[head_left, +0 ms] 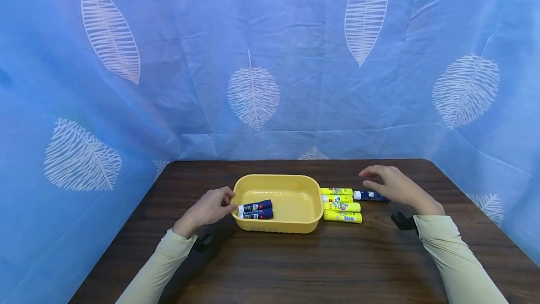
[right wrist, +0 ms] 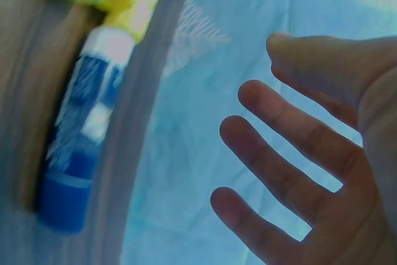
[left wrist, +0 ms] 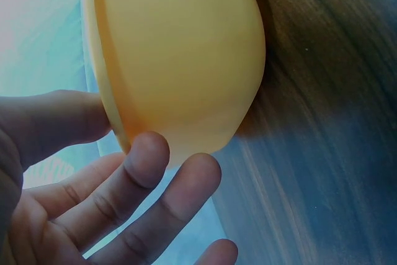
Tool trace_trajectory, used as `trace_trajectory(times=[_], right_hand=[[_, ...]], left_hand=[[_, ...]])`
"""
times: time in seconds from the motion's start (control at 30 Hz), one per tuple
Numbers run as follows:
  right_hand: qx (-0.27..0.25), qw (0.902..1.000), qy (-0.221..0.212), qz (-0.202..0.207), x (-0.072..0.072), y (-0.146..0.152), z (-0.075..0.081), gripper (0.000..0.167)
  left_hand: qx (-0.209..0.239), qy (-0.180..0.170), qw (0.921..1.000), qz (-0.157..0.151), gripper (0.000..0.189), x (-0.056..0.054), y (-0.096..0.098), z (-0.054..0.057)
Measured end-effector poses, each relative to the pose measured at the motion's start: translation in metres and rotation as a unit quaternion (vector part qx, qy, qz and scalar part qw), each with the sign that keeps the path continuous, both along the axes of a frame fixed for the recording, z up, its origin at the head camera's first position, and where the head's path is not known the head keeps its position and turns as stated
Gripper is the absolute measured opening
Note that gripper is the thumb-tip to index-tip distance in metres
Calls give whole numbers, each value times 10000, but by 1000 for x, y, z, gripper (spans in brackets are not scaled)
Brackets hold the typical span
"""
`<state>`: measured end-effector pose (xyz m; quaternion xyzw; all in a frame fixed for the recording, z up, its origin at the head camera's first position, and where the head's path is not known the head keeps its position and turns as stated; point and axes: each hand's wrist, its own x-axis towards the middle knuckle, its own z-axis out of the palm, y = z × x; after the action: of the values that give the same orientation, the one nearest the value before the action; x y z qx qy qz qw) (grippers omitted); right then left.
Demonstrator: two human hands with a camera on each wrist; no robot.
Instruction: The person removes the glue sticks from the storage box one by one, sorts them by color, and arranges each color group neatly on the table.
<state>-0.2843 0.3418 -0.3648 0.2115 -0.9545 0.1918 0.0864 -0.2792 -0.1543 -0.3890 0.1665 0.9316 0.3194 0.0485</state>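
Note:
A yellow plastic tray (head_left: pixel 278 226) stands on the table, and my left hand (head_left: pixel 211 206) pinches its left rim between thumb and fingers. The left wrist view shows the tray's outer wall (left wrist: pixel 186 54) close up. Two dark blue glue sticks (head_left: pixel 255 206) with white ends lie side by side in the tray's left part. My right hand (head_left: pixel 394 186) hovers, fingers apart and holding nothing, by another dark blue glue stick (head_left: pixel 367 195) on the table. This stick (right wrist: pixel 84 122) appears whole in the right wrist view; the hand partly covers its right end in the head view.
Several yellow glue sticks (head_left: pixel 342 207) lie in a stack-like row against the tray's right side, left of the loose blue one. The dark wooden table (head_left: pixel 295 266) ends at a blue leaf-patterned cloth (head_left: pixel 295 107) hanging behind and at both sides.

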Motion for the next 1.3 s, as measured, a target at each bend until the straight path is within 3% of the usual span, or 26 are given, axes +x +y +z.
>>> trace_trajectory(times=[0.33, 0.63, 0.9, 1.17, 1.3], right_hand=[[41, 9993, -16, 384, -6, -42, 28, 29], [287, 9935, -257, 1072, -20, -83, 46, 27], [127, 9874, -129, 1570, -30, -119, 62, 27], [-198, 9826, -620, 1738, -39, -156, 65, 30], [-211, 9790, -608, 1933, -46, -169, 59, 32]], left_hand=[[22, 15, 10000, -8, 30, -1, 0, 0], [35, 52, 10000, -46, 30, -2, 0, -1], [24, 13, 10000, -34, 30, 0, -2, 0], [100, 54, 9999, -87, 30, 1, -3, 1], [97, 26, 9999, -99, 31, 1, -2, 0]])
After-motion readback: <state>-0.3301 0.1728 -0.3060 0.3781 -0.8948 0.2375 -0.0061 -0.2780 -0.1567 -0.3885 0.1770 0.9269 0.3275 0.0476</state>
